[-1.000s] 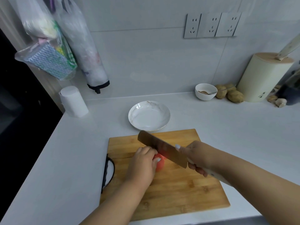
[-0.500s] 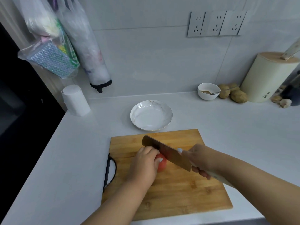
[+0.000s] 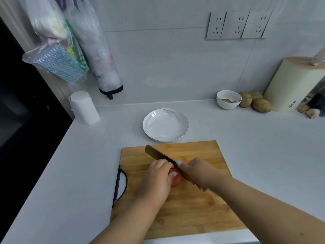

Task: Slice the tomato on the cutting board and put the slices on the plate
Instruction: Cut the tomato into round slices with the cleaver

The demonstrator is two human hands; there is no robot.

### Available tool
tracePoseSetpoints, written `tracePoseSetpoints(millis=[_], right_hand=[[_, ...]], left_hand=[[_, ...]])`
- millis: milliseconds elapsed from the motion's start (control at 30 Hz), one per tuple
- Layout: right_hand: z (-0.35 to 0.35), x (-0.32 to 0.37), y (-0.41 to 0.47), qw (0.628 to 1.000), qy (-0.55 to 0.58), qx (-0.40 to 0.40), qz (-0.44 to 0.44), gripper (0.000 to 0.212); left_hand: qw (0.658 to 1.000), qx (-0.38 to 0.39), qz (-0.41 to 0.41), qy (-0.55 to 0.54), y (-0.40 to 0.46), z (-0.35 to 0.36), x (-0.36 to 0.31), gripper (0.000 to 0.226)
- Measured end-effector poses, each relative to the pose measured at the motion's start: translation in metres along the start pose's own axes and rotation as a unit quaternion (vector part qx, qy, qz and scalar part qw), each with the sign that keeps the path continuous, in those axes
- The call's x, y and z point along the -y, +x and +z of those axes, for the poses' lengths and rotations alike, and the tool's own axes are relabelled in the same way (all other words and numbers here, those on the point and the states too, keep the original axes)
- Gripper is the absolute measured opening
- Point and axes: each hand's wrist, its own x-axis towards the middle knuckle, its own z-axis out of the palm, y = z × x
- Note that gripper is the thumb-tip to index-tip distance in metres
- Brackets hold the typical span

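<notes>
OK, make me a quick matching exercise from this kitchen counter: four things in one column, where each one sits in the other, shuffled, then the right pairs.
Things:
1. tomato
2. plate
3. small bowl
4. paper towel roll

Places:
A. counter's far left corner
B. beside the potatoes
C. just behind the cutting board
D. under the left hand, on the board

Pairs: 1-D, 2-C, 3-B, 4-A

Canister (image 3: 288,87) mark: small dark marks low on its side, far right of and beyond the right hand (image 3: 195,171), too small to read.
Other text: none legible.
</notes>
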Motion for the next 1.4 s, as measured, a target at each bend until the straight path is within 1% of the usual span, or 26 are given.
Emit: tracePoseSetpoints(millis=[167,300,467,633,1133,1300,1400], right_hand=[[0.002,-0.005,-0.002,1.000,0.018,0.006,-0.005,0.064],[-0.011,-0.007,-0.012,1.000,0.022,0.008,0.003,0.062],[-0.032,-0.021,-0.032,0.999,0.039,0.000,0.004,0.065],[-0.046,-0.024,-0.049,0.998,0.067,0.004,-0.007,0.057],[-0.040,-0.014,-0.035,0.999,0.016,0.030,0.004,0.064],[-0.031,0.000,-0.023,0.999,0.024,0.037,-0.002,0.062],[-0.033,-0.007,-0.026,0.999,0.017,0.050,0.010,0.063]], left_hand=[[1.000,0.004,-0.013,-0.002,-0.001,-0.001,-0.002,0.015],[1.000,0.012,-0.017,-0.003,0.000,-0.005,-0.005,0.016],[0.999,0.021,-0.030,-0.003,0.000,-0.007,-0.006,0.020],[0.999,0.024,-0.031,0.001,-0.001,-0.008,-0.005,0.020],[1.000,0.009,-0.024,0.012,-0.003,-0.006,-0.004,0.020],[1.000,0.010,-0.025,0.010,-0.003,-0.005,-0.003,0.016],[1.000,0.001,-0.020,0.009,-0.003,-0.004,-0.002,0.012]])
